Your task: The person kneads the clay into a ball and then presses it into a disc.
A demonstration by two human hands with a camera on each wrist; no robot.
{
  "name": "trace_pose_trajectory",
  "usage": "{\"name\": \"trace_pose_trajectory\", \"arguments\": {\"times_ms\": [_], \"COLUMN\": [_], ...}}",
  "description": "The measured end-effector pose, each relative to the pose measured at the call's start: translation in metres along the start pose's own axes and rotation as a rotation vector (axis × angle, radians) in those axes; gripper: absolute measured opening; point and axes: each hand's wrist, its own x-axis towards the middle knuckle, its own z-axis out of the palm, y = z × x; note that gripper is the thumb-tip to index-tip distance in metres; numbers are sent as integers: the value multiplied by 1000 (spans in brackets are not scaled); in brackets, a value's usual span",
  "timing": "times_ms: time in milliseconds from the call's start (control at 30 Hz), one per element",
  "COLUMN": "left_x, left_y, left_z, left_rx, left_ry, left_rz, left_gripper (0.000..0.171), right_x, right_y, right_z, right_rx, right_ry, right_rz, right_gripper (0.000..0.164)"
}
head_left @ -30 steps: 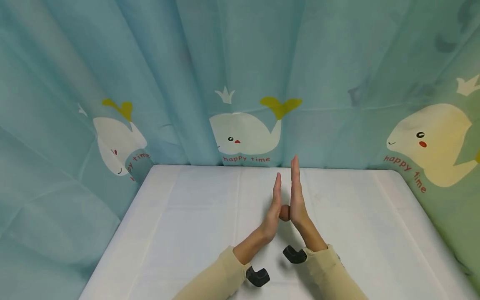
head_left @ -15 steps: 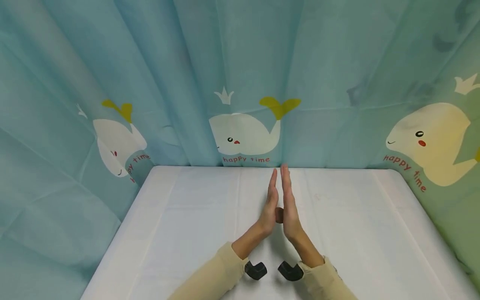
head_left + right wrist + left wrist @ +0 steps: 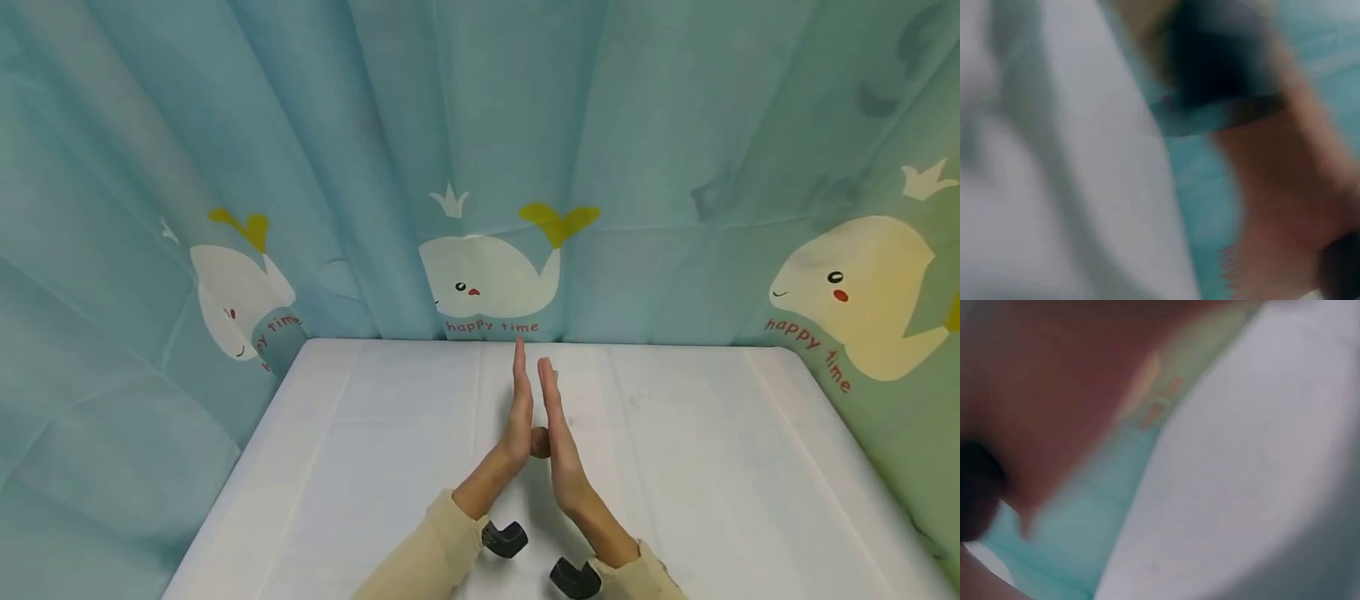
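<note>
A small brown ball (image 3: 540,442) sits between my two flat palms, which face each other in the head view. My left hand (image 3: 517,425) presses it from the left, with straight fingers pointing toward the far table edge. From the right my right hand (image 3: 566,458) presses it, fingers also straight, its tips a little nearer to me than the left ones. The palms partly hide the ball's sides. In the left wrist view the left hand (image 3: 1066,394) is blurred, with a dark round shape at the left edge. The right hand (image 3: 1291,212) is blurred in the right wrist view.
Beneath the hands is a white table (image 3: 390,450), on which their shadow falls. A blue-green curtain (image 3: 660,167) with whale prints hangs behind and beside it. Black wrist cameras (image 3: 505,539) stick out from both beige sleeves (image 3: 431,546).
Both hands have shifted left with the ball between them. The right hand has slid back toward me against the left, so the left fingertips now reach farther forward.
</note>
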Motion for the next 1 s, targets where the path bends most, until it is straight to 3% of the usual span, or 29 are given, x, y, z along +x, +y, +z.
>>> {"name": "trace_pose_trajectory", "arguments": {"times_ms": [133, 233, 367, 467, 600, 733, 867, 1000], "left_x": [-9, -13, -3, 8, 8, -7, -10, 0], "left_y": [-8, 0, 14, 10, -8, -15, -4, 5], "left_z": [7, 13, 10, 3, 1, 12, 18, 12], "left_rx": [-5, -46, -54, 7, 54, 25, -20, -5], "left_ry": [-74, -88, -70, -43, -23, -48, -75, -75], "left_rz": [-35, -19, 47, 97, 49, -36, -8, 42], "left_gripper": [60, 62, 63, 61, 62, 63, 63, 63], "right_x": [19, 30, 19, 3, 4, 24, 26, 6], "right_y": [-4, 10, 29, 24, 4, 4, 25, 32], "right_z": [-13, -26, -23, -9, -2, -20, -33, -21], "right_rx": [-73, -77, -53, -33, -39, -75, -57, -24], "right_ry": [58, 76, 63, 49, 53, 89, 107, 67], "right_rz": [-34, 10, 53, 39, 6, 14, 66, 64], "right_gripper": [55, 54, 53, 54, 54, 54, 53, 53]}}
